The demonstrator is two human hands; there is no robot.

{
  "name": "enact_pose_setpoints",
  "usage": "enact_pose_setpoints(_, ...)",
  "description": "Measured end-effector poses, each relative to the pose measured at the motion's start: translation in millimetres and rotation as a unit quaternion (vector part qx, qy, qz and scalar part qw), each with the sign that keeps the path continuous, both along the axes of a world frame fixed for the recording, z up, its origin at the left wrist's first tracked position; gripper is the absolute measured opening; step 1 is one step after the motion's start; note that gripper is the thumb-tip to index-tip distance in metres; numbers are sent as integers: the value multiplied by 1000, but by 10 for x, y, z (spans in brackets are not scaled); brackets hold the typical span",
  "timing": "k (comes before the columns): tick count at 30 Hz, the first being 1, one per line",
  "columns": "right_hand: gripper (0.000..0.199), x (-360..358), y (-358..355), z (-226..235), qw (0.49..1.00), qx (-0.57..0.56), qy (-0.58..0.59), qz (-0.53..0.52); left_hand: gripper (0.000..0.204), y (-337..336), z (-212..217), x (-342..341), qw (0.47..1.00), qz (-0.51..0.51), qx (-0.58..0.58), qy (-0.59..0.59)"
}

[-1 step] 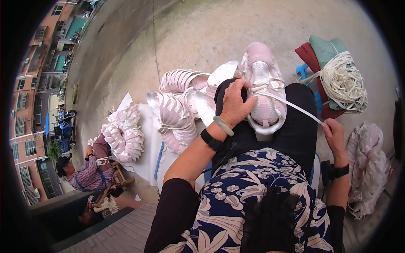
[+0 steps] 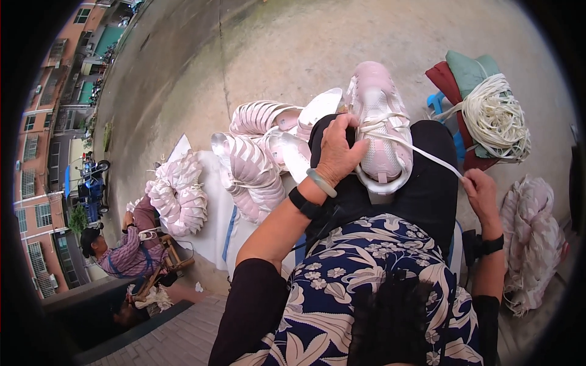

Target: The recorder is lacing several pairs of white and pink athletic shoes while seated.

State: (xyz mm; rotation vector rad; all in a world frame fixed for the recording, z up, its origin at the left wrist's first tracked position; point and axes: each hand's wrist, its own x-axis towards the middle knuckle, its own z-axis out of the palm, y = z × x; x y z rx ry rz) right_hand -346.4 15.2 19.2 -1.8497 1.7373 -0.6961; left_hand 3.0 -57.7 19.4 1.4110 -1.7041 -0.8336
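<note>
A pink and white shoe upper [image 2: 379, 155] lies lengthwise over my thighs, with a white shoelace [image 2: 428, 157] threaded across its mesh tongue. My left hand [image 2: 340, 148] grips the upper's left edge, the thumb resting on top near the lacing and the other fingers curled at the side. Out to the right, my right hand [image 2: 480, 192] pinches the free stretch of lace, which runs fairly straight from the upper to these fingers. What lies beneath the left fingers is hidden.
Stacked pink uppers [image 2: 250, 174] lie to the left, beside another bundle [image 2: 177, 196]. At right, a hank of white laces [image 2: 497, 119] rests on green and red cloth, with a wrapped bundle [image 2: 530, 244] nearer. A seated person [image 2: 128, 253] is at far left.
My right hand has shifted very slightly left with the lace. The left hand and the shoe upper look the same.
</note>
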Motion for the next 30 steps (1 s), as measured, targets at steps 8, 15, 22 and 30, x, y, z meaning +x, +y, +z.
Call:
enact_pose_setpoints(8,44,1244,-498,445,981,-144,-79,108,14,6,132,-199,974,-39,-192,-112)
enact_pose_setpoints(15,43,1559,-578,196,974,-209,21,83,13,-40,71,-404,971,-12,-194,-137)
enact_pose_setpoints(22,26,1476,-691,157,982,-153,-47,103,14,-63,37,-493,975,-2,-182,-125)
enact_pose_setpoints(30,31,1409,-709,28,981,-57,-164,86,11,-109,26,-560,965,-16,-216,-146)
